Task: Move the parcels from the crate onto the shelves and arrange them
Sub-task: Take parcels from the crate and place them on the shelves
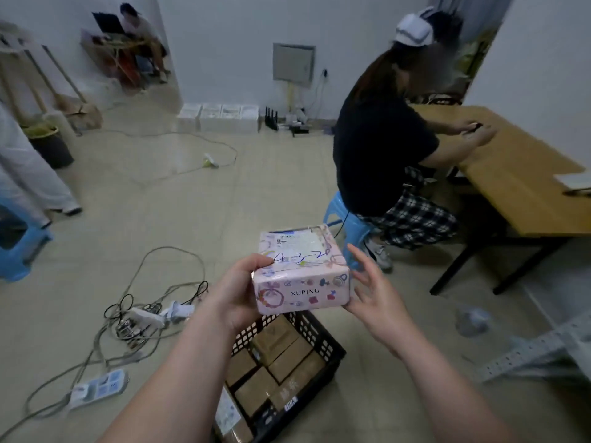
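I hold a pink patterned parcel [300, 270] marked XUPING, with a white label and blue writing on top, in the air above the crate. My left hand [238, 290] grips its left side, thumb on top. My right hand [372, 290] touches its lower right corner with fingers spread and fairly straight. Below them stands the black plastic crate [323, 345], holding several brown cardboard parcels [281, 356]. A grey perforated shelf rail [527, 353] shows at the lower right.
Power strips and tangled cables [144, 318] lie on the floor to the left. A person sits on a blue stool [347, 220] at a wooden table [511, 174] ahead on the right. Another blue stool [22, 247] and a standing person are at the left edge.
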A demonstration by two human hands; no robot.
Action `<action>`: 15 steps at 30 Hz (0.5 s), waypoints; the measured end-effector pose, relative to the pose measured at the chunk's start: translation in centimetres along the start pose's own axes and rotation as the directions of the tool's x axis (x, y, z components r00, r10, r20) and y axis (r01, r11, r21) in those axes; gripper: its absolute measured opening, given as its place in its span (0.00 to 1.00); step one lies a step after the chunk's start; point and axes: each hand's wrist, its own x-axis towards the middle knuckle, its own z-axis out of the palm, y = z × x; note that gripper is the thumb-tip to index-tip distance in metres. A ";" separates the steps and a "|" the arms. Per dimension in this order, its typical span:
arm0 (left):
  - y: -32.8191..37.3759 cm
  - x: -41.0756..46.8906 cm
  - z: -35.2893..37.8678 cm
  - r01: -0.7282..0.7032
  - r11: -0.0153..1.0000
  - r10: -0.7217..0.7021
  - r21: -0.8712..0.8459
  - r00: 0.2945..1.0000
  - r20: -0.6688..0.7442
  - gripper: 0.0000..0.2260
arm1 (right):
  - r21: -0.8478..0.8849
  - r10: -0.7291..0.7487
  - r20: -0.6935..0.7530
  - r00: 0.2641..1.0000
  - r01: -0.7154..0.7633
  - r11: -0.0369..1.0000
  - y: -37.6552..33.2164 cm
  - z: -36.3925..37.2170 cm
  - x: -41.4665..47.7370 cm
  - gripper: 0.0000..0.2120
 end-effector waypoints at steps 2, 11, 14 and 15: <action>-0.5 -0.3 1.9 -0.024 0.999 0.022 0.035 0.997 0.068 0.16 | 0.075 0.066 -0.096 0.993 -0.059 0.995 -0.4 -2.2 -1.4 0.33; -7.8 -2.5 14.5 -0.278 0.928 0.163 0.249 0.902 0.400 0.38 | 0.546 0.408 -0.279 0.869 -0.206 0.812 -1.4 -11.6 -11.0 0.17; -11.9 -4.8 19.5 -0.303 0.907 0.103 0.291 0.833 0.544 0.40 | 0.597 0.411 -0.360 0.838 -0.131 0.791 -1.6 -15.5 -16.7 0.18; -13.6 -5.8 21.3 -0.312 0.901 0.079 0.302 0.801 0.593 0.38 | 0.607 0.415 -0.403 0.816 -0.101 0.788 -1.7 -16.8 -18.9 0.19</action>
